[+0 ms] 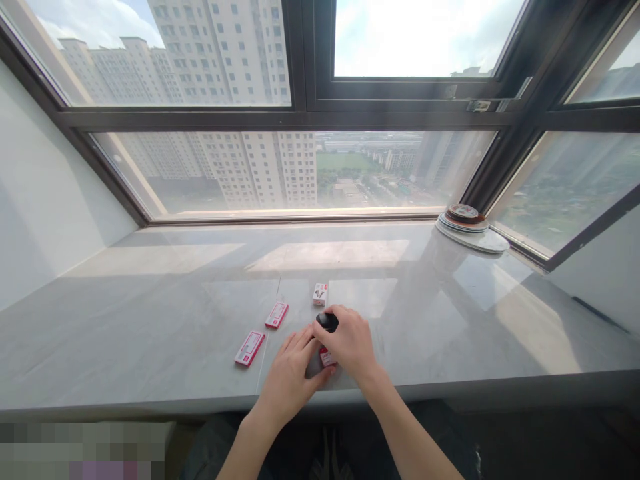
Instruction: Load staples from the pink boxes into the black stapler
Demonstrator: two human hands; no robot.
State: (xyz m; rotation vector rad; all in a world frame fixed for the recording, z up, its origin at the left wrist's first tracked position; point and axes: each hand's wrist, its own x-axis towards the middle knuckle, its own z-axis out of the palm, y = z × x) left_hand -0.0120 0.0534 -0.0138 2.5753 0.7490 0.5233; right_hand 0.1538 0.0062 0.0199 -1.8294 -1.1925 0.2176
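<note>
Near the front edge of the grey stone sill, my two hands meet over a small red-and-white box [327, 357]. My left hand [293, 373] curves around that box, thumb at its near end and fingers along the far side. The fingers of my right hand [350, 340] are closed on a small black object [327, 322] just beyond the box; its kind is mostly hidden by the fingers. A white box [320, 294] with a dark printed picture stands a little farther off. To the left lie two flat red-and-white boxes, a nearer box [250, 349] and a farther box [277, 315].
A stack of round plates or mats [465, 223] sits in the far right corner of the sill [150, 320]. Dark-framed windows [300, 120] rise behind it, with a handle [480, 105] at upper right. White walls close both sides.
</note>
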